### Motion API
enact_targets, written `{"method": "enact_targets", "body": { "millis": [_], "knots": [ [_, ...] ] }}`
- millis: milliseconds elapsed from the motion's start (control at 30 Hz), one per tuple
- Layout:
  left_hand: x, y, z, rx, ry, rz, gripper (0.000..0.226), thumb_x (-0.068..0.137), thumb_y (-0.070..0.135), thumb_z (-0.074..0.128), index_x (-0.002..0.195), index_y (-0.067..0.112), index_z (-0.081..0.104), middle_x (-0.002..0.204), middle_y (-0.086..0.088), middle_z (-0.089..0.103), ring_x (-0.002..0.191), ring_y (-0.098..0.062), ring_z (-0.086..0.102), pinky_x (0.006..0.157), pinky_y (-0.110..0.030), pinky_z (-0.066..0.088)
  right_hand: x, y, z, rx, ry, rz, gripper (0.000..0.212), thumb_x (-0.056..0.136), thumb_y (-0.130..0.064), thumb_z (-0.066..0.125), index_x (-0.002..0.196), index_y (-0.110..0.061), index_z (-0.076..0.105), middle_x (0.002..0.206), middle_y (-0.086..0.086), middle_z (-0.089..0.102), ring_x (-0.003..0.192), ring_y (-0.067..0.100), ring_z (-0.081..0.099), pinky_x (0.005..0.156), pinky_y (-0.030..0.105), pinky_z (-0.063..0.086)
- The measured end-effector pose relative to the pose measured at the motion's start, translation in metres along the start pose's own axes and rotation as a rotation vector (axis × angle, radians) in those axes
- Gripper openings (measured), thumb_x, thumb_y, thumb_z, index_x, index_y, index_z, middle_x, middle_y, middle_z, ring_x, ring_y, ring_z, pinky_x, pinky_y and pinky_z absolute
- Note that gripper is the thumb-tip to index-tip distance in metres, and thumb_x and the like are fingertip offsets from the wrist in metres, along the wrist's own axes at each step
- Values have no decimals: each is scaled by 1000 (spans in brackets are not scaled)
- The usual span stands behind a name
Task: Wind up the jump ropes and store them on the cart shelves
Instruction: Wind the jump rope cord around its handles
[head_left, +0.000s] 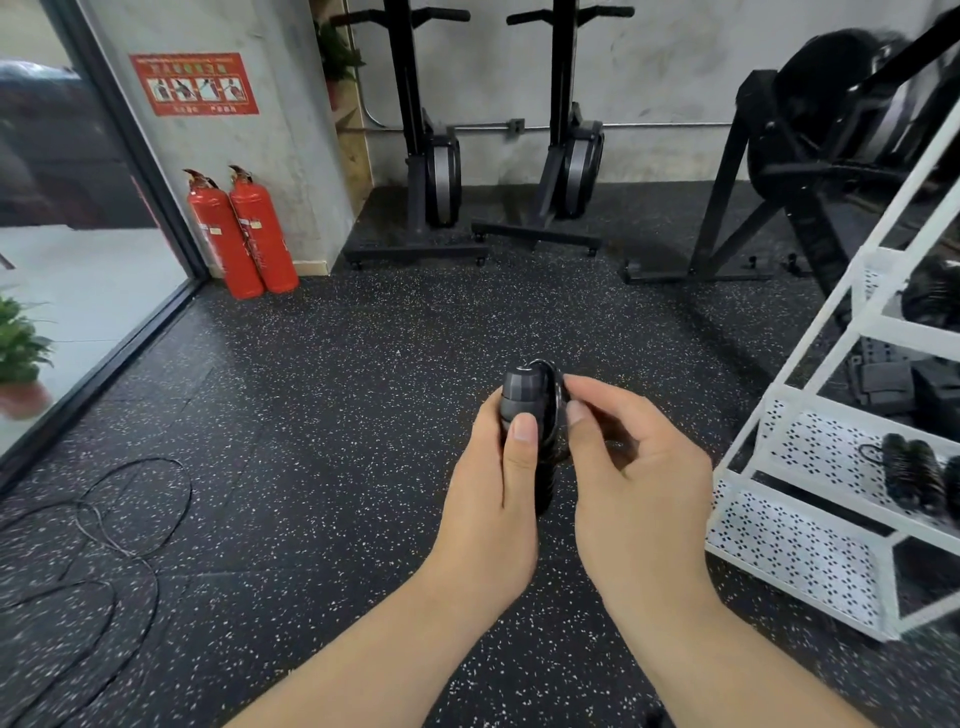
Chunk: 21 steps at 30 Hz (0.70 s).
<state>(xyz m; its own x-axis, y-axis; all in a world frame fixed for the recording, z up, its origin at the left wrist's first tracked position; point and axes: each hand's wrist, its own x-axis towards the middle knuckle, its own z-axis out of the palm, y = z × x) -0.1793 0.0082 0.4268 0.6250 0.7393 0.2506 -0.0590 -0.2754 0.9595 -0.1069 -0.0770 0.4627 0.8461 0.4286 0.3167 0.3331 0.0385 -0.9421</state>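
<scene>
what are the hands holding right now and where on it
The left hand grips the jump rope round its black handles, thumb across the front; the right hand pinches the wound cord beside the handle tops.

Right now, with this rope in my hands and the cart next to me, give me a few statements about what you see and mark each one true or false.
1. The left hand grips the jump rope handles. True.
2. The right hand hangs idle and touches nothing. False: its thumb and forefinger pinch the cord wound round the handles.
3. A loose rope lies on the floor at the left. True.
4. The white cart has nothing on its shelves. False: a wound rope already lies on one shelf, and dark items sit higher up.
5. The red fire extinguishers by the wall number three. False: there are two.
</scene>
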Motion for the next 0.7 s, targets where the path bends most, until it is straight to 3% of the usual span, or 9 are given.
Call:
{"method": "enact_targets", "body": {
  "millis": [100,367,467,600,700],
  "knots": [
    [1,-1,0,-17,3,-1,42,114,46,35,150,30,50,133,16,69,127,-8,65,110,-47,51,-1,1,2,-9,-1,-13,25,101,-15,71,109,-38,79,108,-16,72,99,5,70,84,21,57],
    [-1,-6,-7,79,-30,26,46,113,47,35,156,33,43,141,18,64,134,-5,59,114,-42,48,4,3,2,-1,-24,76,11,93,-24,82,93,-34,80,89,-19,78,88,5,74,85,35,59],
    [0,-9,-10,143,-50,47,50,113,51,33,159,32,41,146,17,60,137,-6,56,116,-41,46,11,4,0,96,-25,164,11,90,-20,85,94,-29,81,87,-10,79,83,9,75,81,36,61],
    [2,-9,-12,185,-87,56,52,112,54,32,159,33,41,143,19,61,134,-4,57,113,-38,47,21,4,-6,266,-84,352,19,89,-7,83,102,-20,78,85,0,80,76,12,73,68,27,58],
    [1,-9,-13,191,-99,60,52,111,54,32,157,34,42,139,21,63,131,-1,58,110,-30,47,27,6,-10,408,-153,504,19,87,-6,84,103,-17,81,96,6,81,85,17,76,73,31,60]
  ]
}}
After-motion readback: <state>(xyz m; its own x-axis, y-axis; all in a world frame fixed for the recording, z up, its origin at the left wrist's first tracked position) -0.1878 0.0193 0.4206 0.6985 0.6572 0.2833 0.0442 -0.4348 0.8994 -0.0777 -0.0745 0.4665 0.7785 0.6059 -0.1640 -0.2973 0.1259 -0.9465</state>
